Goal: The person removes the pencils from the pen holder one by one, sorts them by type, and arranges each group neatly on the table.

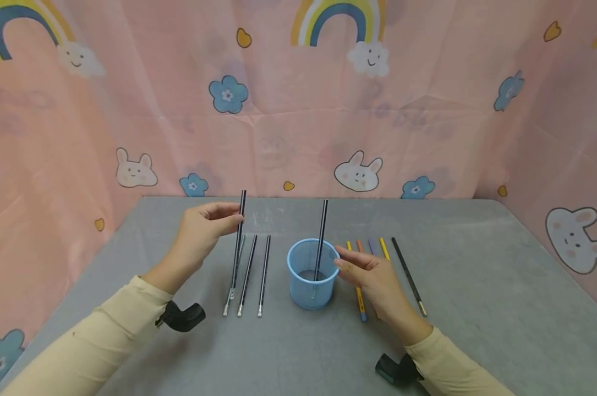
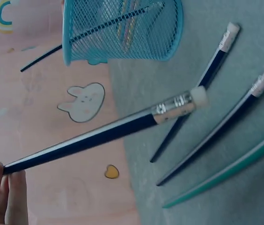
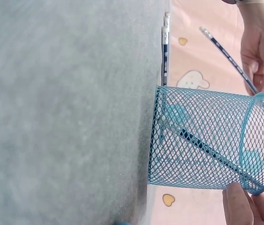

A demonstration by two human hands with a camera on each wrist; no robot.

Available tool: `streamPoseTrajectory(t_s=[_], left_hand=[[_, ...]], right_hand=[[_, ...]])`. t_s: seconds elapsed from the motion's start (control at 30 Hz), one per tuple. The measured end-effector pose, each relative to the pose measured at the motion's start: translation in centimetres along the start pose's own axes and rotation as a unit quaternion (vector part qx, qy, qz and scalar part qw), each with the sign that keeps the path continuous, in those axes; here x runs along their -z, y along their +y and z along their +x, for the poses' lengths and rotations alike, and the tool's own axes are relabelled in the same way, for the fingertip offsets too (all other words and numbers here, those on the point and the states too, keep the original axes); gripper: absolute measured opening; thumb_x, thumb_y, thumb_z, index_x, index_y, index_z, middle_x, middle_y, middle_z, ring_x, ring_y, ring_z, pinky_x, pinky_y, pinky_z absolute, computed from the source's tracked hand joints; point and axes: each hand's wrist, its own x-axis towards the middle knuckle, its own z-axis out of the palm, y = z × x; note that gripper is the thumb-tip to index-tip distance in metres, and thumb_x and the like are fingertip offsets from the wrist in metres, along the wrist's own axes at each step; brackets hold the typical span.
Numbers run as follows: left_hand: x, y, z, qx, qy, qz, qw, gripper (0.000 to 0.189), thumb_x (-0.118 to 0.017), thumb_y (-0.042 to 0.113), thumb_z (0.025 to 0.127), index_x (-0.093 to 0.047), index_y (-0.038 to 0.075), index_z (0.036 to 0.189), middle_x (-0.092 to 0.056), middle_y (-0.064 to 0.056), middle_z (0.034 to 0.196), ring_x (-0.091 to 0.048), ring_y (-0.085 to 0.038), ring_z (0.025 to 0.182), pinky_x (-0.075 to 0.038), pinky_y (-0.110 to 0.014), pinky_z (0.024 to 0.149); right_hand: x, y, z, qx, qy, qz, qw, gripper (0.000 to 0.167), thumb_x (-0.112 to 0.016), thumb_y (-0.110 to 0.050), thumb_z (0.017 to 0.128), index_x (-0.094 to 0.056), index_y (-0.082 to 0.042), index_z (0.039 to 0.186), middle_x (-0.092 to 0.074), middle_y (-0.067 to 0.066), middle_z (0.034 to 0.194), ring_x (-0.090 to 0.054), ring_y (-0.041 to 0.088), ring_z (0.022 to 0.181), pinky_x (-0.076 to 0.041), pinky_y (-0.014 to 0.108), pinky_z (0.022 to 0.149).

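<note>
My left hand (image 1: 199,231) pinches a dark-and-white striped pencil (image 2: 85,140) near its upper end, its white eraser pointing down. Beneath it on the table lie two more dark striped pencils (image 1: 264,275) and a green pencil (image 2: 225,176). To their right stands a light blue mesh pen cup (image 1: 312,294), upright. One striped pencil (image 1: 322,236) leans inside, eraser at the bottom, its top above the rim. The right hand (image 1: 374,278) holds the cup's rim on its right side, thumb and fingers around the edge.
Right of the cup, partly behind the right hand, lie several coloured pencils, including a yellow one (image 1: 360,302) with a blue end and a black one (image 1: 409,275). The grey table (image 1: 486,286) meets a pink printed cloth (image 1: 278,137) at its back edge.
</note>
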Motion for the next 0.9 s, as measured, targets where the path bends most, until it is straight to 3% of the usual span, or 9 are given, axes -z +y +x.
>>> streamPoseTrajectory(t_s=[0.17,0.47,0.67,0.9], left_hand=[[0.4,-0.7,0.8,0.026,-0.011,-0.003,0.9996,0.038,-0.069,0.016,0.094,-0.064,-0.002,0.128,-0.072,-0.002,0.108,-0.069,0.001,0.086,-0.059,-0.022,0.087],[0.8,-3.1,2.4,0.078,-0.031,0.053,0.9951,0.035,-0.067,0.014,0.096,-0.065,-0.003,0.126,-0.070,-0.017,0.121,-0.071,-0.008,0.093,-0.058,-0.032,0.095],[0.9,-4.9,3.1,0.105,-0.029,0.085,0.9905,0.031,-0.065,0.009,0.095,-0.065,-0.007,0.122,-0.067,-0.023,0.123,-0.070,-0.012,0.091,-0.060,-0.030,0.089],[1.0,-6.0,3.7,0.138,-0.020,0.108,0.9843,0.031,-0.065,0.007,0.093,-0.066,-0.007,0.121,-0.063,-0.025,0.126,-0.066,-0.010,0.084,-0.061,-0.023,0.079]], right_hand=[[0.1,0.0,0.0,0.003,0.001,-0.002,1.0000,0.043,-0.069,-0.018,0.095,-0.061,-0.003,0.134,-0.062,0.016,0.136,-0.068,0.003,0.107,-0.057,0.026,0.090],[0.1,-0.1,0.0,0.000,0.001,-0.003,1.0000,0.042,-0.068,-0.017,0.095,-0.061,-0.003,0.134,-0.062,0.016,0.137,-0.068,0.004,0.109,-0.057,0.026,0.091],[0.0,0.1,0.0,-0.005,-0.002,0.001,1.0000,0.043,-0.068,-0.016,0.095,-0.061,-0.002,0.134,-0.062,0.016,0.136,-0.068,0.002,0.107,-0.057,0.026,0.091],[0.0,0.2,0.1,0.000,-0.002,0.002,1.0000,0.042,-0.068,-0.017,0.095,-0.061,-0.002,0.134,-0.062,0.016,0.136,-0.068,0.002,0.107,-0.057,0.027,0.091]])
